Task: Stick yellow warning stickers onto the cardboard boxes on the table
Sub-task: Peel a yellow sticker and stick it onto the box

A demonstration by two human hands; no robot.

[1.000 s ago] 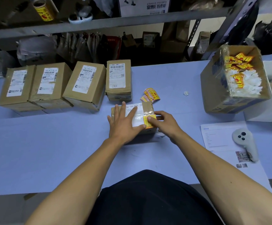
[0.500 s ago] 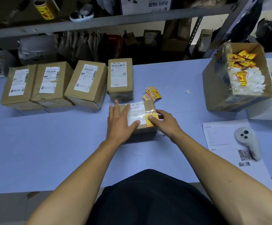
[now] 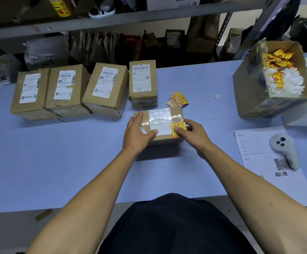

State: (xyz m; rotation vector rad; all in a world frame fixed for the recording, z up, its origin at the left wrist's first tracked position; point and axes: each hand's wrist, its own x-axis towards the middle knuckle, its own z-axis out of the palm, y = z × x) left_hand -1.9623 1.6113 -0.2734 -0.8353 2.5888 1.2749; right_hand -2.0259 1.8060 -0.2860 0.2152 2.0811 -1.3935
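1. The pale blue worktop [image 3: 57, 162] carries the whole job: four brown cardboard boxes with white shipping labels [image 3: 72, 90] stand in a row along its far edge toward the far left corner. None shows a yellow sticker on the faces in view, so by my reading most of the task is left.
2. The large open cardboard carton [image 3: 269, 85] at the far right edge lies tipped on its side, mouth toward the camera. Inside lie crumpled white backing papers and several loose yellow stickers.
3. The small brown taped cardboard box [image 3: 160, 123] sits near the middle of the worktop. The left hand [image 3: 139, 132] grips its left end, fingers curled over the far side and thumb on top. The right hand [image 3: 193, 132] holds the right end.
4. The yellow warning sticker with red print [image 3: 178, 129] lies on this box's top at the near right corner, under the right thumb; it looks stuck down, so this box seems nearly done.
5. A small pile of spare yellow stickers [image 3: 179, 99] lies just beyond the box, apart from it.
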